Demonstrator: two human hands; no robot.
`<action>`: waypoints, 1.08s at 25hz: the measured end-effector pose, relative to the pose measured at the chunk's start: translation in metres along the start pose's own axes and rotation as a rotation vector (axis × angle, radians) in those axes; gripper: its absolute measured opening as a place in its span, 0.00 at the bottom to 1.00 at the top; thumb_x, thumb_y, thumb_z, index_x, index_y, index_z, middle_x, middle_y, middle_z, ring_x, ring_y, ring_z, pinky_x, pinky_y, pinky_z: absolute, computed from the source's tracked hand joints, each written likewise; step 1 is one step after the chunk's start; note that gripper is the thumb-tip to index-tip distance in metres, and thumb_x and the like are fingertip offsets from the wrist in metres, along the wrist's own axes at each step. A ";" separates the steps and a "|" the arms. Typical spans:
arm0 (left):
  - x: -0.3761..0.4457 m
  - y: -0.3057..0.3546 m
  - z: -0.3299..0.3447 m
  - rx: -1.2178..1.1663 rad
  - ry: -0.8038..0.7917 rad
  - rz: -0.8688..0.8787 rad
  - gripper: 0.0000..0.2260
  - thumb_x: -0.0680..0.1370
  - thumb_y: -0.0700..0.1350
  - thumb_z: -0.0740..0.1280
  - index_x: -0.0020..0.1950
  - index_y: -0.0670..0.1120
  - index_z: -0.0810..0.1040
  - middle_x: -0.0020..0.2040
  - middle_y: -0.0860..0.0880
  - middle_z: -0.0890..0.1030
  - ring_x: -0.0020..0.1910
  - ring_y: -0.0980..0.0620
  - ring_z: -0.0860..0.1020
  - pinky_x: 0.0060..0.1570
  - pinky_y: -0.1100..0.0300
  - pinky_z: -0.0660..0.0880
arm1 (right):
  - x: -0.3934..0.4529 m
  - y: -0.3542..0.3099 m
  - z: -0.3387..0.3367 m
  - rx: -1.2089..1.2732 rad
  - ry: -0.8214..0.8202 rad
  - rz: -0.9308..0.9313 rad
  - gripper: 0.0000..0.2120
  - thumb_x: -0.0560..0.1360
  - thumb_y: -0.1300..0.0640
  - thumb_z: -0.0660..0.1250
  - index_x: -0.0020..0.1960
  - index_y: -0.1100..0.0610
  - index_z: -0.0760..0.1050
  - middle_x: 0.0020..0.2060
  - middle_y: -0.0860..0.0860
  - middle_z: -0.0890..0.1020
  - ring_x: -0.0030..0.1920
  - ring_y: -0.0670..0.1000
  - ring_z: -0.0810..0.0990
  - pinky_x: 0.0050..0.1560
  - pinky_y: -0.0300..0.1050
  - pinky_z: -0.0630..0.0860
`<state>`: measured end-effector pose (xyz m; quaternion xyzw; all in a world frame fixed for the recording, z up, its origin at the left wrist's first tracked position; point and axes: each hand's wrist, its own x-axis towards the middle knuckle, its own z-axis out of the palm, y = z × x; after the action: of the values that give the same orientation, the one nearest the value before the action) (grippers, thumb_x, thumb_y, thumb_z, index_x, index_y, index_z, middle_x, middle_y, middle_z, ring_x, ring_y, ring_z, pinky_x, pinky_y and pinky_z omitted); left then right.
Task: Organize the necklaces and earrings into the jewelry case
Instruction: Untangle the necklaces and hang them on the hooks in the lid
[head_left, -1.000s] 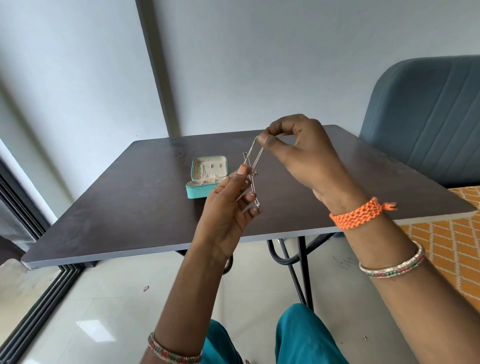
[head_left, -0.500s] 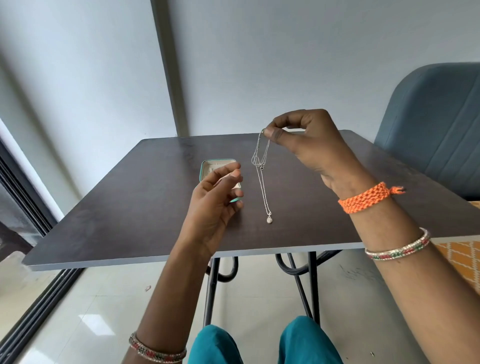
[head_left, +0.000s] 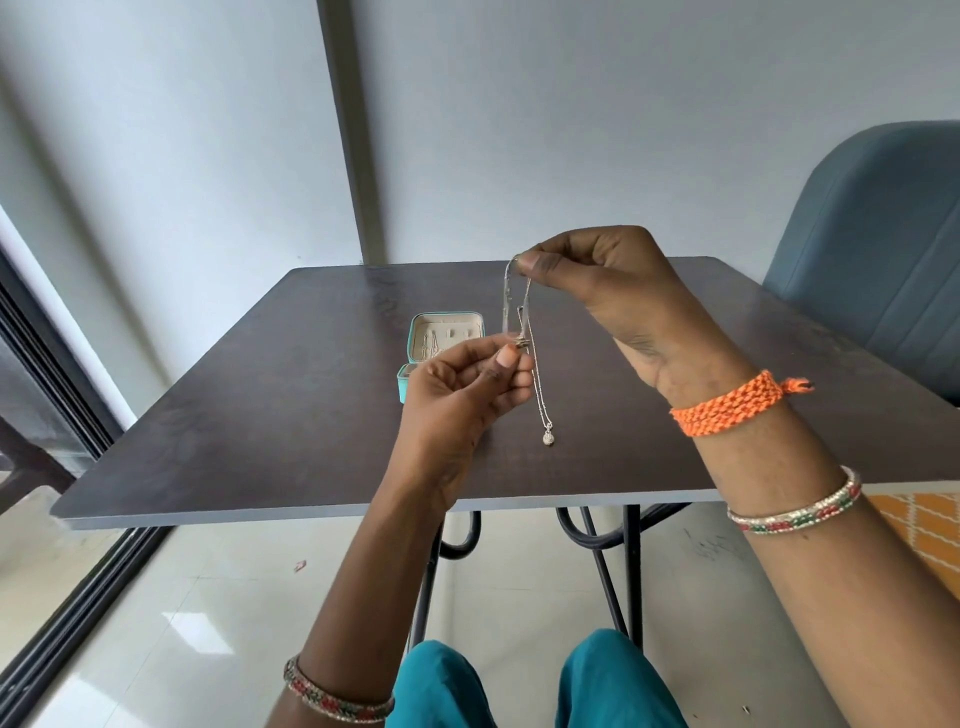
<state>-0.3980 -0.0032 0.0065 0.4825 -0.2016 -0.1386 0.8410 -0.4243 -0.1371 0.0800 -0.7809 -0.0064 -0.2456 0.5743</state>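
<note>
Necklace (head_left: 534, 364) held up in both hands above the worktop (head_left: 291, 415).

I note the right hand (head_left: 613, 296) has its thumb and forefinger fingers (head_left: 535, 262) pinched narrow on the top of the chain, which hangs below them in doubled strands down to a small round pendant (head_left: 548, 438) clear of the worktop. Left hand (head_left: 467, 384) sits lower, its thumb and forefinger pinching the chain's clasp end part-way down; the long strand passes just right of those fingers. Jewelry case (head_left: 447, 343), teal with a cream lining, stands open on the worktop just behind the left fingers, partly hidden by them; I can see earrings (head_left: 430, 344) fixed in its lid.
</note>
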 end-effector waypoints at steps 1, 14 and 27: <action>-0.003 0.000 -0.001 -0.004 0.001 0.002 0.05 0.77 0.35 0.63 0.48 0.39 0.78 0.34 0.48 0.82 0.33 0.57 0.80 0.37 0.66 0.78 | 0.000 -0.001 -0.002 0.005 0.001 -0.003 0.03 0.73 0.60 0.70 0.42 0.58 0.82 0.42 0.54 0.84 0.46 0.44 0.80 0.50 0.32 0.73; -0.015 -0.001 0.016 0.051 0.139 0.058 0.08 0.72 0.36 0.70 0.47 0.43 0.73 0.37 0.48 0.79 0.33 0.55 0.76 0.39 0.63 0.77 | -0.020 -0.014 -0.008 -0.012 -0.023 -0.012 0.04 0.73 0.59 0.71 0.42 0.60 0.82 0.45 0.57 0.85 0.46 0.45 0.80 0.53 0.38 0.74; -0.020 0.003 0.008 0.078 0.097 -0.030 0.07 0.77 0.31 0.63 0.49 0.39 0.79 0.40 0.43 0.83 0.36 0.54 0.82 0.40 0.66 0.79 | -0.002 -0.001 -0.013 -0.041 -0.036 -0.035 0.02 0.72 0.61 0.71 0.42 0.59 0.81 0.43 0.57 0.84 0.43 0.44 0.79 0.44 0.30 0.73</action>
<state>-0.4193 0.0005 0.0084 0.5242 -0.1587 -0.1196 0.8281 -0.4310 -0.1481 0.0834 -0.7967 -0.0253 -0.2414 0.5535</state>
